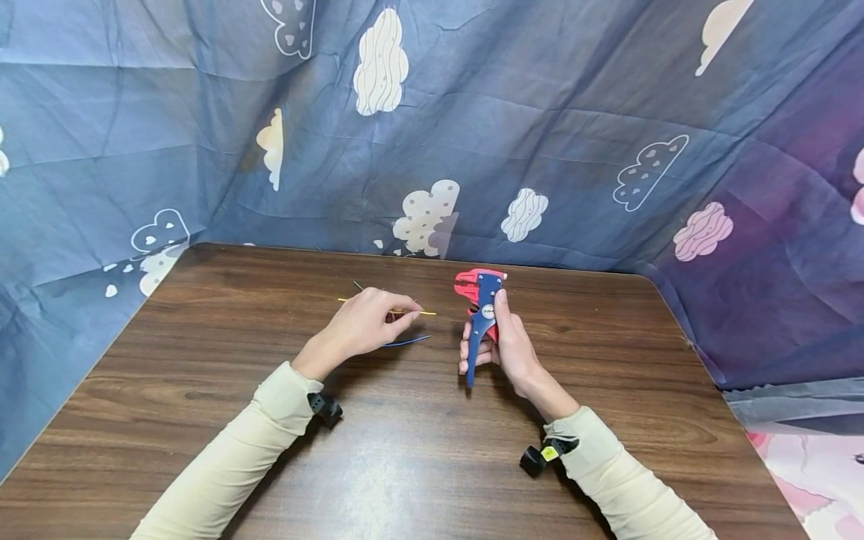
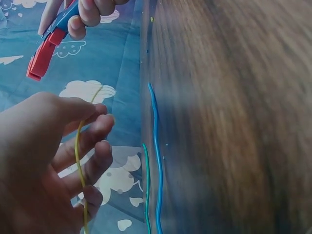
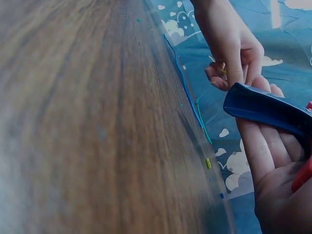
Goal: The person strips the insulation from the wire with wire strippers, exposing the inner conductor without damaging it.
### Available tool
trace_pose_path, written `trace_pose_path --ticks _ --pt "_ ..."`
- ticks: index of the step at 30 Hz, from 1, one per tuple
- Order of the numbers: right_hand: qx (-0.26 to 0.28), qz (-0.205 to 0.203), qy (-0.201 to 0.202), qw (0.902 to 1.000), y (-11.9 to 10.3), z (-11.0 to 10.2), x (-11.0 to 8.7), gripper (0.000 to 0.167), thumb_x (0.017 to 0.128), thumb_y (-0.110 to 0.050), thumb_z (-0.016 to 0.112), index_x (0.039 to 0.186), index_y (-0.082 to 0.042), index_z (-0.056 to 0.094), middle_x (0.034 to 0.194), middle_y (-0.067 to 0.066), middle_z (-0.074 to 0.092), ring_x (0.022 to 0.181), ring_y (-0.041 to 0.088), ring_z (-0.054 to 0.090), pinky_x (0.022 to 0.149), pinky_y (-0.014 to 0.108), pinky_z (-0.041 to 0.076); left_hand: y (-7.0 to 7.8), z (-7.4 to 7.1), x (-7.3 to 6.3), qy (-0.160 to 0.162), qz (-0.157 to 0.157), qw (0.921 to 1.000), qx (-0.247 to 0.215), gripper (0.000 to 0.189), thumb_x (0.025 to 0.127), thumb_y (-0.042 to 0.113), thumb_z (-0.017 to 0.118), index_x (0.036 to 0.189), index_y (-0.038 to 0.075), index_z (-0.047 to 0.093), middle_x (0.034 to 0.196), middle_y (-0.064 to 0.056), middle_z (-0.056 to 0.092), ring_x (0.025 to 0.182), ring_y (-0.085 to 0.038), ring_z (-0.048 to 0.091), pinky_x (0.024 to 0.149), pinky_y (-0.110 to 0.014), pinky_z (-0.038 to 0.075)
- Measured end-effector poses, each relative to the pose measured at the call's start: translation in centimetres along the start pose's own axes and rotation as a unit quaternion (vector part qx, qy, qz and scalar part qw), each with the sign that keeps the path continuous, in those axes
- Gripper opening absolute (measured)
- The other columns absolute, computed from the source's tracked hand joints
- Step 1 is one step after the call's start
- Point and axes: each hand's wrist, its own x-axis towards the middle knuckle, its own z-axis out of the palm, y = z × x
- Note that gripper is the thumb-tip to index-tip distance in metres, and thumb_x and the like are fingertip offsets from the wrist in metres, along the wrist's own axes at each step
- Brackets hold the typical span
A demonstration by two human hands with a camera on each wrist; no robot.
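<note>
My left hand (image 1: pixel 364 321) pinches a thin yellow wire (image 2: pixel 78 151) between thumb and index finger, above the table; one end sticks out past the fingertips toward the right. My right hand (image 1: pixel 518 351) grips a wire stripper (image 1: pixel 483 304) with blue handle and red jaws, held upright and turned left. Between the jaws and the yellow wire's end there is a gap. On the table beneath the left hand lie a blue wire (image 2: pixel 156 141) and a green wire (image 2: pixel 147 187), close together in the left wrist view.
Small cut bits lie on the brown wooden table (image 1: pixel 594 360), among them a yellow piece (image 3: pixel 208 163) and a blue piece (image 3: pixel 222 195). A blue cloth with cloud prints (image 1: pixel 466 135) hangs behind the table's far edge. Each wrist wears a black camera.
</note>
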Motion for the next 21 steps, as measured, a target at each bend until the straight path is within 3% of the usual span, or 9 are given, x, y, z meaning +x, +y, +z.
trace_pose_path --ticks 5,10,17,21 --pt "0.001 0.01 -0.003 0.9999 0.08 -0.14 0.01 0.098 0.107 -0.078 0.016 0.103 0.01 0.059 0.075 0.011 0.075 0.063 0.023 0.078 0.07 0.049 0.067 -0.15 0.08 -0.14 -0.016 -0.039 0.9989 0.022 0.02 0.106 0.032 0.069 0.118 0.026 0.084 0.113 0.009 0.083 0.101 -0.013 0.077 0.083 -0.043 0.062" --pt "0.002 0.011 -0.005 0.9999 0.12 -0.2 0.08 0.095 0.107 -0.079 0.018 0.1 0.006 0.06 0.074 0.011 0.074 0.062 0.023 0.077 0.069 0.049 0.067 -0.27 0.09 -0.24 -0.036 -0.069 0.9964 0.033 0.02 0.106 0.034 0.069 0.119 0.029 0.083 0.118 0.008 0.083 0.115 -0.019 0.077 0.089 -0.052 0.063" --pt "0.002 0.014 -0.005 0.9999 0.12 -0.31 0.06 0.103 0.106 -0.079 0.018 0.107 0.016 0.055 0.076 0.011 0.075 0.063 0.023 0.077 0.07 0.049 0.067 -0.56 0.2 -0.29 -0.059 -0.091 0.9936 0.033 0.019 0.106 0.033 0.068 0.118 0.029 0.082 0.121 0.006 0.082 0.116 -0.021 0.076 0.087 -0.056 0.062" --pt "0.0 0.017 -0.004 0.9998 0.08 -0.31 0.02 0.1 0.106 -0.079 0.018 0.107 0.013 0.057 0.077 0.011 0.076 0.063 0.023 0.078 0.071 0.049 0.067 -0.66 0.29 -0.39 -0.065 -0.094 0.9927 0.04 0.016 0.106 0.032 0.068 0.114 0.028 0.081 0.119 0.005 0.081 0.113 -0.024 0.076 0.088 -0.057 0.061"
